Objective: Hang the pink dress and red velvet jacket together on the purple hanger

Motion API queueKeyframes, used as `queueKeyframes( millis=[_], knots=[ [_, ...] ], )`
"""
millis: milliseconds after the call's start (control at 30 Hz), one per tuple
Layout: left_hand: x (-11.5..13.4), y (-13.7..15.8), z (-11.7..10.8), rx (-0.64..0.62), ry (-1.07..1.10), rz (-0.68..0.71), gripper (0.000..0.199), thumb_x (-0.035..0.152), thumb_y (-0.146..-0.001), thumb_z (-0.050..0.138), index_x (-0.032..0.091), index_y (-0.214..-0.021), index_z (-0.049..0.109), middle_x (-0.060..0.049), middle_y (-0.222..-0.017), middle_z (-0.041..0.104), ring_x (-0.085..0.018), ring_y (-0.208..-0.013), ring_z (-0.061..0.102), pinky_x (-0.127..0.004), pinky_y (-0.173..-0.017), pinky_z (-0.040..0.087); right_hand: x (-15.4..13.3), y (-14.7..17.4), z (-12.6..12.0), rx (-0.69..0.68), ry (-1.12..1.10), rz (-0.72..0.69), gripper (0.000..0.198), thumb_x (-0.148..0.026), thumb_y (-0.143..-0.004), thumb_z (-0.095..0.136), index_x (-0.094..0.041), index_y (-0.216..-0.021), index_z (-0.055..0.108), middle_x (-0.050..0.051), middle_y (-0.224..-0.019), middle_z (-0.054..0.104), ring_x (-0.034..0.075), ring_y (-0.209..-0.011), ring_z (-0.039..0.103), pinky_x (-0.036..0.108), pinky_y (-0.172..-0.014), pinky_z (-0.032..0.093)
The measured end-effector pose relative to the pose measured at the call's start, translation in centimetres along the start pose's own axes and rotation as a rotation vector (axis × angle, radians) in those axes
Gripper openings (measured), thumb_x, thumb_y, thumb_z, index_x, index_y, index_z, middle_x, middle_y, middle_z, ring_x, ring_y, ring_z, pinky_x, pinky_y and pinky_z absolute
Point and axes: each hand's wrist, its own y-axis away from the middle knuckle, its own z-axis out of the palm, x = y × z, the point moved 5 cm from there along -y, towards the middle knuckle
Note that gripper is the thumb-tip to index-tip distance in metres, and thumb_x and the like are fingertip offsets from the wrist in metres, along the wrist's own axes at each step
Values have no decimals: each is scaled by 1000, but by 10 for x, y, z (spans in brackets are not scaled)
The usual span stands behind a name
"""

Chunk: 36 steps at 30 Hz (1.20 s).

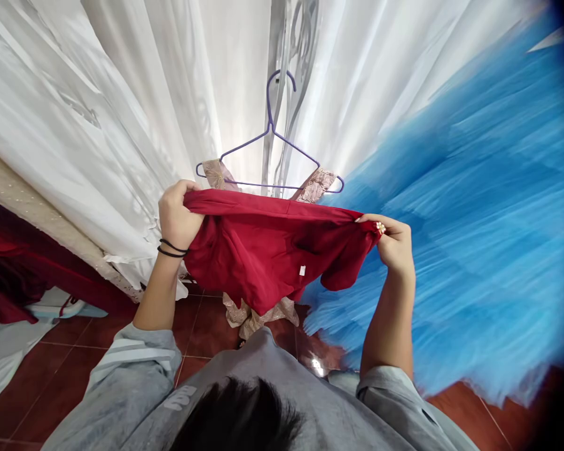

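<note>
A red garment (267, 244) with a small white tag is stretched sideways in front of me. My left hand (178, 213) is closed around its upper left corner; two black bands circle that wrist. Its upper right corner is pinched between the thumb and fingers of my right hand (392, 238), which wears a flower-shaped ring. Just beyond the red cloth hangs a purple hanger (270, 134). Patterned beige-pink straps (316, 185) loop over both ends of the hanger. Below the red cloth, a sparkly beige hem (258, 316) shows; the part between is hidden.
White curtains (169, 75) hang at the back, with a grey metal post (275, 56) between them. A large blue tulle skirt (460, 207) fills the right side. Dark red fabric (9, 275) lies at the left. The floor has red-brown tiles (66, 376).
</note>
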Motion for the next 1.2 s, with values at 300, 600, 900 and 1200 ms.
queueKeyframes(
  millis=[300, 600, 900, 1200],
  knots=[
    [-7, -8, 7, -294, -189, -31, 19, 35, -69, 65, 20, -63, 56, -5, -66, 61, -26, -78, 63, -37, -80, 47, 41, -19, 38, -40, 14, 224, 22, -24, -58, 58, -18, -73, 73, 3, -76, 72, 17, -67, 63, 27, -60, 50],
    [-31, -13, -9, -839, 602, -366, 51, 53, -50, 83, 19, -85, 68, -8, -78, 69, -27, -77, 68, -37, -66, 55, 48, -24, 65, -407, -254, 557, 11, -31, -56, 62, -19, -56, 62, 3, -55, 62, 16, -49, 55, 29, -52, 47],
    [-49, -33, -27, -398, -70, -90, 20, 31, -65, 70, 21, -74, 55, 0, -68, 60, -19, -69, 57, -31, -68, 46, 27, -12, 75, -955, 382, 217, 18, -30, -61, 74, -23, -77, 73, 0, -64, 68, 20, -59, 64, 27, -57, 48],
    [-64, -22, -39, -261, -358, 48, 14, 17, -75, 58, 24, -87, 60, -1, -78, 64, -24, -86, 61, -33, -75, 41, -1, -35, 50, -215, 704, -348, 28, -14, -71, 50, -23, -82, 74, 8, -86, 73, 24, -85, 68, 34, -77, 52]
  ],
)
